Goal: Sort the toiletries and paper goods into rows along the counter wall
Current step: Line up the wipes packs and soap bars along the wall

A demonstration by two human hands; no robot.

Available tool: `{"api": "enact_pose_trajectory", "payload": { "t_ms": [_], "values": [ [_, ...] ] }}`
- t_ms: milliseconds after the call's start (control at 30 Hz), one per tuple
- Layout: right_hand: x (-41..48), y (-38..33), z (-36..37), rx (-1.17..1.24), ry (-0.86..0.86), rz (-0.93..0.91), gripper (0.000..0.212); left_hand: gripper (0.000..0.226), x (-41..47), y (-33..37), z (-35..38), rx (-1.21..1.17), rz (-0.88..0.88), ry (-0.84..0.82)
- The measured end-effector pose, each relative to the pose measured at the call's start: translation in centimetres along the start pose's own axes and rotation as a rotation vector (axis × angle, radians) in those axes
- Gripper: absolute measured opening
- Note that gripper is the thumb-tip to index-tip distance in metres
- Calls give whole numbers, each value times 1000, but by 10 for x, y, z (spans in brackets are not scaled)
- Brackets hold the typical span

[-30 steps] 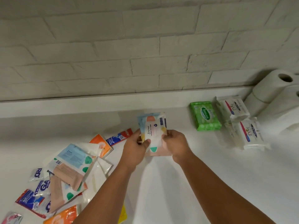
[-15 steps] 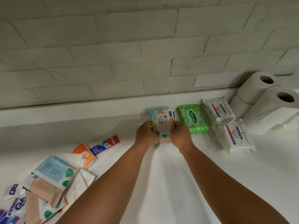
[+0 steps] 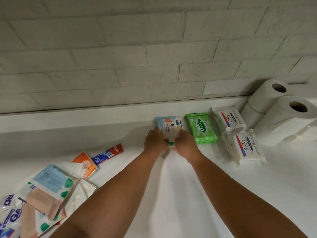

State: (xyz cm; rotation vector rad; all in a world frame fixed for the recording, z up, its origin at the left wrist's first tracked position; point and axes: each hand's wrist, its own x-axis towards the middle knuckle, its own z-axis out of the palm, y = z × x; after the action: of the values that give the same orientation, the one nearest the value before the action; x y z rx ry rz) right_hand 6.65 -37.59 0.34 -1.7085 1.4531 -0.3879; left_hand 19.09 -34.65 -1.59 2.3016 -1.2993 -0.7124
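A pastel wet-wipes pack (image 3: 169,127), blue, peach and white, lies on the white counter against the wall ledge. My left hand (image 3: 155,142) grips its left edge and my right hand (image 3: 186,145) grips its right edge. Just to its right lies a green Sanicare wipes pack (image 3: 201,127). Further right are two white Dove packs (image 3: 230,117) (image 3: 247,146), one behind the other. White paper rolls (image 3: 274,107) stand at the far right by the wall.
A loose pile at the lower left holds a large pastel wipes pack (image 3: 48,189), an orange sachet (image 3: 84,164), a red and blue toothpaste sachet (image 3: 107,153) and blue-lettered sachets (image 3: 10,212). White brick wall (image 3: 137,57) runs behind the ledge.
Both hands carried the pastel pack from mid-counter forward and right, down against the wall ledge beside the green pack. The view shifted right with them.
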Motion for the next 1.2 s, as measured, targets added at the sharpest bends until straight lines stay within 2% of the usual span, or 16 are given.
{"api": "enact_pose_trajectory", "payload": {
  "t_ms": [67,267,400,500,667,833,1000,1200],
  "values": [
    [2,7,5,-19,11,-24,45,61,-4,0,-2,2,-2,13],
    [-49,-23,8,-38,110,-185,37,55,-43,-17,-32,-40,77,69],
    [-94,-38,21,40,57,-240,30,49,-93,-45,-57,-82,125,171],
    [-129,-42,37,29,-22,-291,35,38,-136,-71,-77,-129,145,235],
    [-190,-44,68,-37,-151,-399,34,31,-207,-121,-101,-131,88,270],
    [-235,-38,103,-92,-266,-418,37,31,-265,-165,-111,-114,34,241],
    [-271,-32,141,-130,-280,-496,31,31,-306,-206,-111,-54,2,284],
    [-297,-35,179,-243,-223,-603,37,29,-341,-248,-104,-26,-88,301]
  ]
}}
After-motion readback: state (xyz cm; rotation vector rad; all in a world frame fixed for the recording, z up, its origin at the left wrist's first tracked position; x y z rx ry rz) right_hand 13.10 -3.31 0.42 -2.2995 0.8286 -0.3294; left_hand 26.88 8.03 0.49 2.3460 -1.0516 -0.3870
